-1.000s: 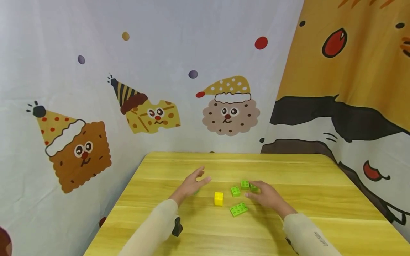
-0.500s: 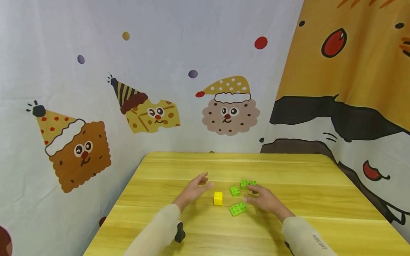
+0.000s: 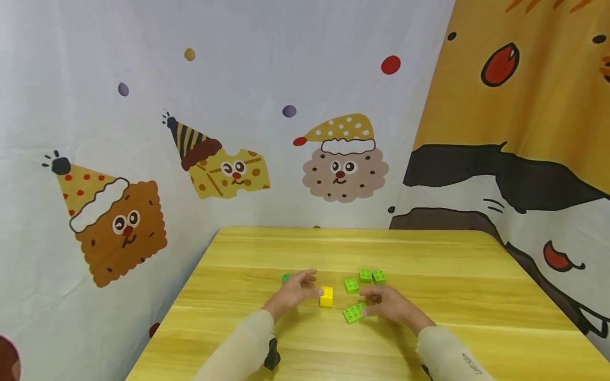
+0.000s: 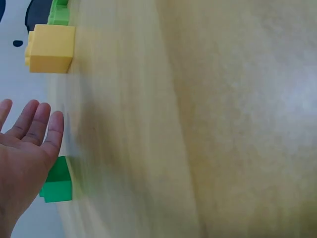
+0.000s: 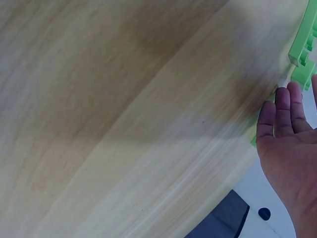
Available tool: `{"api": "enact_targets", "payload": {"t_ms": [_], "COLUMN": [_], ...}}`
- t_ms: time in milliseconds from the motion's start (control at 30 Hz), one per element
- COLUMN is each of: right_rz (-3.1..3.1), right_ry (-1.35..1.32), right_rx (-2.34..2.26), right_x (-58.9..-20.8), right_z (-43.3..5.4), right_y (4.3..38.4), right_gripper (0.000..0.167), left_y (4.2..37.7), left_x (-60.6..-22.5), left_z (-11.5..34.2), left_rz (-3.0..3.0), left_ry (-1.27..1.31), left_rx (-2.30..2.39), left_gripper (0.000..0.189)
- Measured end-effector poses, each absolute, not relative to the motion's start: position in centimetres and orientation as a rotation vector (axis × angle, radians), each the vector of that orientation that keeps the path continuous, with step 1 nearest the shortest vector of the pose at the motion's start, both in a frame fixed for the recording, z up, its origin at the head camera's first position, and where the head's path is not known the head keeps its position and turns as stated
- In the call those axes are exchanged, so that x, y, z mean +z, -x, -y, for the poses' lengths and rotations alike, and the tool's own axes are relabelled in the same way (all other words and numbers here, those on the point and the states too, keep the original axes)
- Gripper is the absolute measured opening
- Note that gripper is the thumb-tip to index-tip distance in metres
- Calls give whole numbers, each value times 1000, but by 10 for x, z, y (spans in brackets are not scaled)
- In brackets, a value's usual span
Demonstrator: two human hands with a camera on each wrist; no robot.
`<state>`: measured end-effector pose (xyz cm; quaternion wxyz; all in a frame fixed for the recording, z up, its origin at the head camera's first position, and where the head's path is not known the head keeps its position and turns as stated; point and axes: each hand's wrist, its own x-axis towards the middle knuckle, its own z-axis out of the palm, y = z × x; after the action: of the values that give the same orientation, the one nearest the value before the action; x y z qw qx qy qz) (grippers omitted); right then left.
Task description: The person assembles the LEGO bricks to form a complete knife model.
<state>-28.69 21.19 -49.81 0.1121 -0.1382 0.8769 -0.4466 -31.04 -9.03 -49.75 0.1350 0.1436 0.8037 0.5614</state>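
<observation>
Over table (image 3: 324,349), left grip (image 3: 296,289) unclenched near yellow brick (image 3: 326,300), right grip (image 3: 389,305) unclenched by long green brick (image 3: 351,314), blurred sleeve lettering (image 3: 472,364)

Table (image 3: 333,352) before cloth (image 3: 267,63); centre block (image 3: 326,297) between left hand (image 3: 294,290) and right hand (image 3: 392,304); front brick (image 3: 352,314) left of right hand, three bricks (image 3: 365,275) behind; far-left brick (image 3: 285,278) behind left hand
</observation>
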Motion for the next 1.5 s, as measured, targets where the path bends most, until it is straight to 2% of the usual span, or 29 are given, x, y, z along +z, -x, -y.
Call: {"api": "enact_targets", "payload": {"t_ms": [500, 1500], "right_rz": [-2569, -2707], "right_ry": [414, 349], "right_rx": [-1281, -1177], "right_x": [-507, -510], "right_z": [-213, -211], "right_y": [288, 289], "right_gripper": [45, 39], "left_y": [309, 314], "left_x": [-514, -524], "left_z": [85, 79], "left_rz": [-2321, -2422], "left_ry": [-400, -420], "left_rx": [1617, 1577], "left_gripper": [59, 40]}}
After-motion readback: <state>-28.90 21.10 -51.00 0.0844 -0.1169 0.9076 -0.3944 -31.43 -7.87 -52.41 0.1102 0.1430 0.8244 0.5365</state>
